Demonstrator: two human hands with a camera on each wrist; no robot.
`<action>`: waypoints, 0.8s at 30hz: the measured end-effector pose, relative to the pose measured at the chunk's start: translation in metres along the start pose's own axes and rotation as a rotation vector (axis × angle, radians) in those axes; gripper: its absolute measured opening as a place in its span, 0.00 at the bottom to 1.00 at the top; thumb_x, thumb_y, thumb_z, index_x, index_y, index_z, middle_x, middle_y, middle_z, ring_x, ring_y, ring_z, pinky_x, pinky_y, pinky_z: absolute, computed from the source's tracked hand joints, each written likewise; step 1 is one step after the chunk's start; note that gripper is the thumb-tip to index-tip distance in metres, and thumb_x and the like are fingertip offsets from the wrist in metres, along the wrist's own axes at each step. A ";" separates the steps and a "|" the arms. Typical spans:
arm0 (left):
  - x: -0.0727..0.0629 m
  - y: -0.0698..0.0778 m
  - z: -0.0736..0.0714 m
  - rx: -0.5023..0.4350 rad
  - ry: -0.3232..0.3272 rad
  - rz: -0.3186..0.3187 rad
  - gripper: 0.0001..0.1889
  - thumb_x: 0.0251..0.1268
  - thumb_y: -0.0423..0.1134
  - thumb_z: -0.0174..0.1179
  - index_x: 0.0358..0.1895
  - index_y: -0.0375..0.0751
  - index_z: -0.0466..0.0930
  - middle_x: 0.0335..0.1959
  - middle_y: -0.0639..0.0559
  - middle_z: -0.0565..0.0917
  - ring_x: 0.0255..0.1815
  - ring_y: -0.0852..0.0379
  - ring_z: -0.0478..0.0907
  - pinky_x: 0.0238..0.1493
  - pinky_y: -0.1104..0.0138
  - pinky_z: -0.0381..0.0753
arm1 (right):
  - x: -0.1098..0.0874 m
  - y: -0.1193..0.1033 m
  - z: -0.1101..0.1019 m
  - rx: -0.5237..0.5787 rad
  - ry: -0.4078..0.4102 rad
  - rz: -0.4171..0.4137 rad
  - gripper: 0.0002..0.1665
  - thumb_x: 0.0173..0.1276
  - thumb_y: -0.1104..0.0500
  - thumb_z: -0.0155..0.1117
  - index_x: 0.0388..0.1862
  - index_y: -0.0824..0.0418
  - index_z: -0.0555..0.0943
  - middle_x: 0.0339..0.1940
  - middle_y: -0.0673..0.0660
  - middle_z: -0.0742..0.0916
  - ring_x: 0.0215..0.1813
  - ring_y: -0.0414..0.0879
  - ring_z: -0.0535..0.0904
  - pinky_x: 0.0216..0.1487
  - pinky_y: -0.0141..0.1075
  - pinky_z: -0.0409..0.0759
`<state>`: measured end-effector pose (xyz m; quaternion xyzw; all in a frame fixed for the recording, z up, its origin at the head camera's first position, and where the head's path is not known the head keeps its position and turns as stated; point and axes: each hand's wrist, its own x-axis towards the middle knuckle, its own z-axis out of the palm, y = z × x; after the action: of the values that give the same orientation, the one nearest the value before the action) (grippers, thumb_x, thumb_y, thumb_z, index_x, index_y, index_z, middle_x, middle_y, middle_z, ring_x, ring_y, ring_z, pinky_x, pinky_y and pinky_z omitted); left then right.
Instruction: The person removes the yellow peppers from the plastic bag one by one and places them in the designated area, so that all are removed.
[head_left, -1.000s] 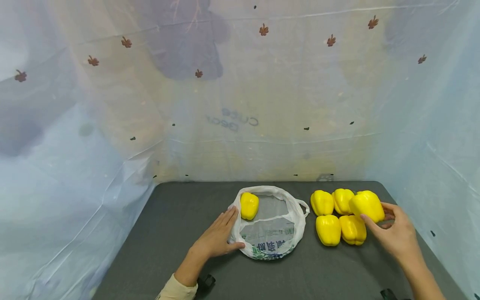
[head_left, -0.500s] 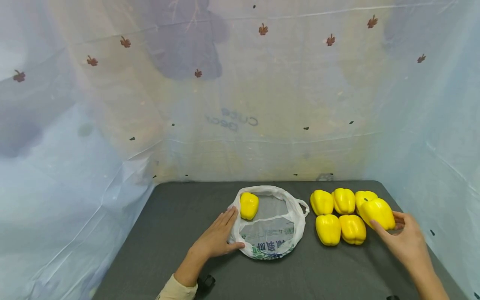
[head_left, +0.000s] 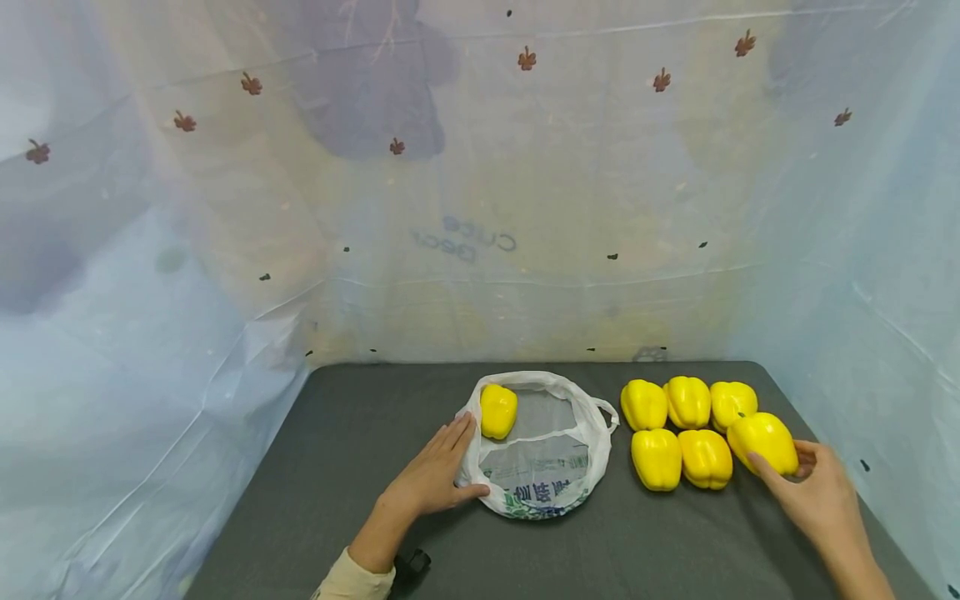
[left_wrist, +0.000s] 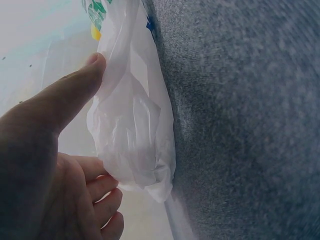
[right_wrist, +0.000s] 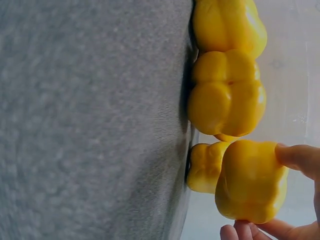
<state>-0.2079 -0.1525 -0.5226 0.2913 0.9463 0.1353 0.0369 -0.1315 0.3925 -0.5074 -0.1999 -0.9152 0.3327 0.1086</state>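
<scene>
My right hand (head_left: 817,492) grips a yellow bell pepper (head_left: 763,443) between thumb and fingers, at the right end of a group of peppers. In the right wrist view the held pepper (right_wrist: 252,181) stands off the tabletop, in front of another pepper (right_wrist: 202,167). With straight fingers, my left hand (head_left: 429,477) touches the left side of a white plastic bag (head_left: 600,454), whose mouth is spread wide. One yellow pepper (head_left: 498,412) lies inside the bag, at its left. In the left wrist view, thumb and fingertips rest along the bag's crinkled wall (left_wrist: 127,120).
Several more yellow peppers stand in two rows right of the bag, among them a front-row pepper (head_left: 657,460) and a back-row pepper (head_left: 733,404). The bag's handle loop (head_left: 606,414) points toward them. A dark grey table (head_left: 360,417) ends at a pale plastic curtain (head_left: 555,200).
My right hand has carried its pepper rightward and toward me, uncovering the back-row pepper behind it. The left hand and bag stay in place.
</scene>
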 end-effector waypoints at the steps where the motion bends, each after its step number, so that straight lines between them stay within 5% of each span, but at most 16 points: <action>1: 0.000 0.000 0.000 0.002 -0.001 -0.001 0.59 0.71 0.65 0.68 0.88 0.34 0.44 0.90 0.40 0.45 0.90 0.41 0.45 0.88 0.48 0.47 | 0.001 0.001 0.001 -0.005 -0.007 0.013 0.59 0.75 0.34 0.67 0.75 0.84 0.60 0.60 0.82 0.73 0.55 0.73 0.75 0.49 0.63 0.79; 24: -0.002 0.003 -0.003 0.004 0.004 -0.001 0.59 0.70 0.65 0.68 0.88 0.32 0.45 0.90 0.38 0.46 0.90 0.40 0.46 0.88 0.47 0.49 | 0.003 0.012 0.010 -0.044 -0.102 0.064 0.62 0.76 0.32 0.64 0.75 0.86 0.57 0.64 0.86 0.71 0.57 0.77 0.76 0.49 0.64 0.80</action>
<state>-0.2053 -0.1521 -0.5194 0.2904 0.9468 0.1339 0.0347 -0.1345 0.3965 -0.5225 -0.2142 -0.9197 0.3257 0.0467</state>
